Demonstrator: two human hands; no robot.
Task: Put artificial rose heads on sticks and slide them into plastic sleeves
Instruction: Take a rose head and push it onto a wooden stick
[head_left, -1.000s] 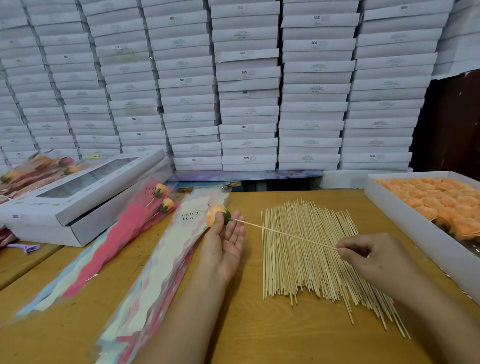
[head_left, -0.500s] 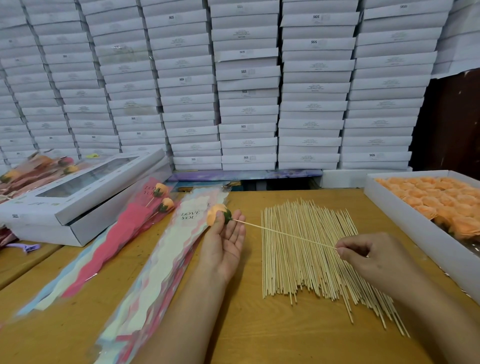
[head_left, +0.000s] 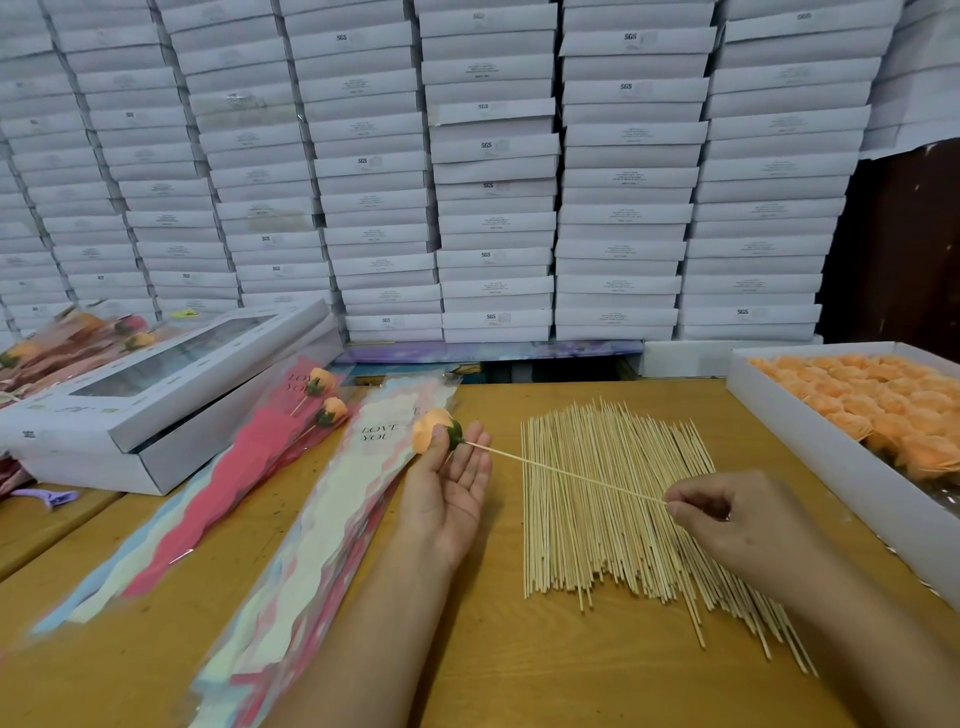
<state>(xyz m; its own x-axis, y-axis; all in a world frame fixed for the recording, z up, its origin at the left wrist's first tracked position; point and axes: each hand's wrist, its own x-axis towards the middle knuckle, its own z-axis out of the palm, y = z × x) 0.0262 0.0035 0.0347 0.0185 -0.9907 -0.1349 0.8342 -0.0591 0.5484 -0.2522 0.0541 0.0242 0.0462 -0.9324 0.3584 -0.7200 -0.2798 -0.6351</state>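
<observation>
The left hand (head_left: 451, 486), palm up, holds an orange rose head (head_left: 432, 429) between thumb and fingertips; the remaining fingers are relaxed. The right hand (head_left: 730, 519) pinches the near end of a thin wooden stick (head_left: 563, 472), its other fingers curled. The stick's far tip meets the green base of the rose head; whether it has entered cannot be told. The stick spans above a loose pile of wooden sticks (head_left: 618, 525) on the wooden table (head_left: 519, 670). Just left of the left hand lies a stack of plastic sleeves (head_left: 332, 514) printed "LOVE YOU". Further left, two sleeved roses (head_left: 324, 397) rest against a white window box (head_left: 171, 384). At the right edge, a white tray (head_left: 810, 447) holds more orange rose heads (head_left: 878, 400). Stacked white boxes (head_left: 493, 171) fill the background.
</observation>
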